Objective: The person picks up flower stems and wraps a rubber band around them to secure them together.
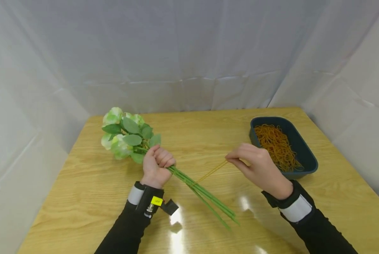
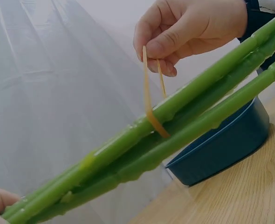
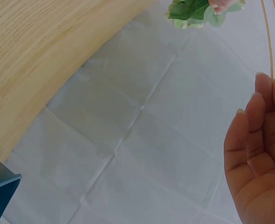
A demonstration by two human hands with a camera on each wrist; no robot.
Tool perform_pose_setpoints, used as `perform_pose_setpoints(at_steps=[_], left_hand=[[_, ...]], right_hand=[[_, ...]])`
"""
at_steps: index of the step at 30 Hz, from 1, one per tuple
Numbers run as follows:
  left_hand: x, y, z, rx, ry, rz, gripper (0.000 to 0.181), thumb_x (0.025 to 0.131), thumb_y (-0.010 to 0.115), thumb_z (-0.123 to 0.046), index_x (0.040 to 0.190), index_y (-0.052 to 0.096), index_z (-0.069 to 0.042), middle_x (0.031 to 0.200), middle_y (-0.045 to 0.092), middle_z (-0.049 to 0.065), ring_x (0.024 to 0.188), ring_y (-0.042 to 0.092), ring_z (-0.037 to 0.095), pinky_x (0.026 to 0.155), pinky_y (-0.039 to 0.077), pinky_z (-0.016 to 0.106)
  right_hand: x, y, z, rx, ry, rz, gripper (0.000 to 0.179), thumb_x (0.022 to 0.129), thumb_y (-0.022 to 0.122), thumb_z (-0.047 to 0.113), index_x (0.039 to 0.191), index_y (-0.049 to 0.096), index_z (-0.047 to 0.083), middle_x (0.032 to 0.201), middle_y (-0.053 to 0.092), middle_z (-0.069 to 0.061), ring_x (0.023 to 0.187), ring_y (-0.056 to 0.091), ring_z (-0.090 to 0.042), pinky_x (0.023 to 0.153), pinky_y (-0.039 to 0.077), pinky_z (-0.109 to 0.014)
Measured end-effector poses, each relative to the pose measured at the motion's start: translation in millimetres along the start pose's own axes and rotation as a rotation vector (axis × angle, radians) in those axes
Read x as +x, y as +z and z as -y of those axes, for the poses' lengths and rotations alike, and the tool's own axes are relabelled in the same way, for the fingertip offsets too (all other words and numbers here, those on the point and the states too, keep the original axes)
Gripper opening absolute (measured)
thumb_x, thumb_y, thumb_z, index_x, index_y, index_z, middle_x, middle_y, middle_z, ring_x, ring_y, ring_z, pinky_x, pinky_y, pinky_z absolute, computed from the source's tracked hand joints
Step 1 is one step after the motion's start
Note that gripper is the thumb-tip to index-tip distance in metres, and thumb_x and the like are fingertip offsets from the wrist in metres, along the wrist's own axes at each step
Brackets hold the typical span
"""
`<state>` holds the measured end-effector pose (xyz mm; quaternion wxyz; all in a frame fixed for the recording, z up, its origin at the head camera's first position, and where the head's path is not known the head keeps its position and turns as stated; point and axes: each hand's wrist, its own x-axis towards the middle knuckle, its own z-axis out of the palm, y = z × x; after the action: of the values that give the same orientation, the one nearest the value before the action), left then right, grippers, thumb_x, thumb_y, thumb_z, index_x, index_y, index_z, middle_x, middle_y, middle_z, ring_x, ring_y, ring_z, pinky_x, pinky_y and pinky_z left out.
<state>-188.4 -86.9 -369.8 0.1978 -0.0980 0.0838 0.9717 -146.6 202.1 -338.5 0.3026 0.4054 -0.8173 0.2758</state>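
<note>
My left hand [image 1: 157,164] grips a bunch of artificial flowers by the green stems [image 1: 205,194], just below the leaves. Pale green and white blooms [image 1: 121,147] point to the far left, while the stem ends slant toward the near right. Between the thumb and fingertips of my right hand [image 1: 259,165] a yellow rubber band [image 1: 210,173] is pinched and stretched taut. In the left wrist view the rubber band [image 2: 147,88] loops around at least the upper stem; how many stems lie inside it I cannot tell.
A dark blue plastic bin [image 1: 310,163] stands at the right, behind my right hand, with a heap of rubber bands [image 1: 275,148] in it. The wooden table [image 1: 81,197] ends at a pale sheet [image 1: 189,53] hung behind and along both sides.
</note>
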Motion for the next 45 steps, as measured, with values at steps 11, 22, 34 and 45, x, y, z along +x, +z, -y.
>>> perform_pose_setpoints(at_steps=[11, 22, 34, 45], left_hand=[[-3.3, 4.8, -2.7, -0.018, -0.003, 0.003, 0.056, 0.111, 0.028, -0.029, 0.056, 0.02, -0.018, 0.052, 0.013, -0.008, 0.048, 0.01, 0.006, 0.057, 0.006, 0.017], [-8.7, 17.9, -1.4, -0.225, 0.054, 0.051, 0.053, 0.109, 0.032, -0.027, 0.059, 0.016, -0.018, 0.054, 0.01, -0.006, 0.047, 0.008, 0.008, 0.055, 0.006, 0.018], [-10.5, 24.6, -5.5, -0.371, 0.118, 0.156, 0.052, 0.108, 0.03, -0.026, 0.059, 0.014, -0.017, 0.054, 0.009, -0.005, 0.048, 0.006, 0.008, 0.054, 0.008, 0.021], [-10.1, 28.3, -6.8, -0.341, 0.254, -0.005, 0.054, 0.109, 0.03, -0.027, 0.059, 0.013, -0.017, 0.056, 0.008, -0.005, 0.049, 0.004, 0.008, 0.059, 0.004, 0.019]], right_hand=[[-1.6, 12.1, -11.3, 0.027, 0.15, -0.026, 0.017, 0.08, 0.079, -0.003, 0.093, 0.076, 0.007, 0.083, 0.074, -0.004, 0.071, 0.066, -0.011, 0.061, 0.048, -0.016], [-15.4, 57.1, -9.8, 0.008, 0.343, 0.006, 0.01, 0.083, 0.078, 0.001, 0.093, 0.076, 0.005, 0.085, 0.077, -0.006, 0.07, 0.07, -0.013, 0.062, 0.056, -0.028], [-25.3, 88.3, 41.8, 0.036, 0.424, 0.063, 0.005, 0.087, 0.075, 0.006, 0.084, 0.07, 0.006, 0.073, 0.067, -0.001, 0.063, 0.055, -0.004, 0.057, 0.047, -0.018], [-27.2, 100.9, 91.0, -0.087, 0.28, 0.059, 0.013, 0.078, 0.081, -0.001, 0.085, 0.075, 0.008, 0.077, 0.072, 0.002, 0.071, 0.064, -0.008, 0.066, 0.053, -0.02]])
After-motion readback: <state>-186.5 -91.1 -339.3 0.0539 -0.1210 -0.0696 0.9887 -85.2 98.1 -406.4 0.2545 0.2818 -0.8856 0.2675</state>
